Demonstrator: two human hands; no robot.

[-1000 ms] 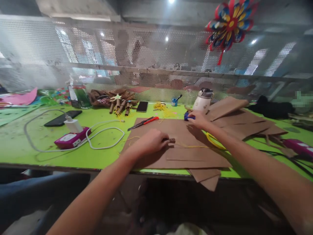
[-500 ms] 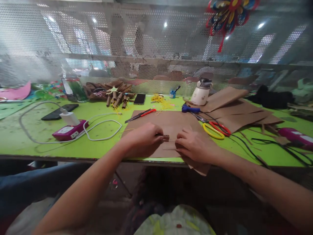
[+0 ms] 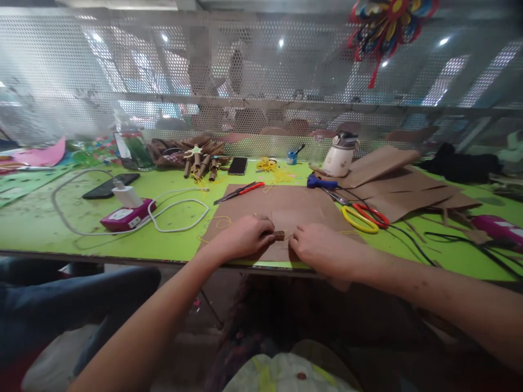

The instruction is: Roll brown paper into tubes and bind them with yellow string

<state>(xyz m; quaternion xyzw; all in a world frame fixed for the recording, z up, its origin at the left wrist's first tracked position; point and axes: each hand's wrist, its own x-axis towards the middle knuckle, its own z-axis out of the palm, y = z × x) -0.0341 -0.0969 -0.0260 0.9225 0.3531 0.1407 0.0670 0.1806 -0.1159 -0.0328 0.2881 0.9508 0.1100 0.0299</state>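
My left hand (image 3: 256,235) is closed around a short brown paper roll (image 3: 279,236), whose end sticks out past the fingertips. Facing it, my right hand (image 3: 312,245) is pinched on a thin yellow string (image 3: 347,232), which trails out to its right. A faint stretch of string spans the small gap between the roll and my right fingertips. More yellow string curls on the sheet left of my left hand. Both hands rest over a large brown paper sheet (image 3: 245,204) near the table's front edge. My fingers hide most of the roll.
A box cutter (image 3: 239,191) lies on the sheet's far edge. Yellow-and-red scissors (image 3: 363,218) and a blue glue gun (image 3: 322,182) are at right, by brown paper sheets (image 3: 392,185). At left are a purple power strip (image 3: 128,216) and white cable (image 3: 180,230). Paper tubes (image 3: 200,163) lie behind.
My right hand has lowered and its fingers have drawn together at the roll's end. Yellow string now shows on both sides of the hands. The view has shifted slightly left.
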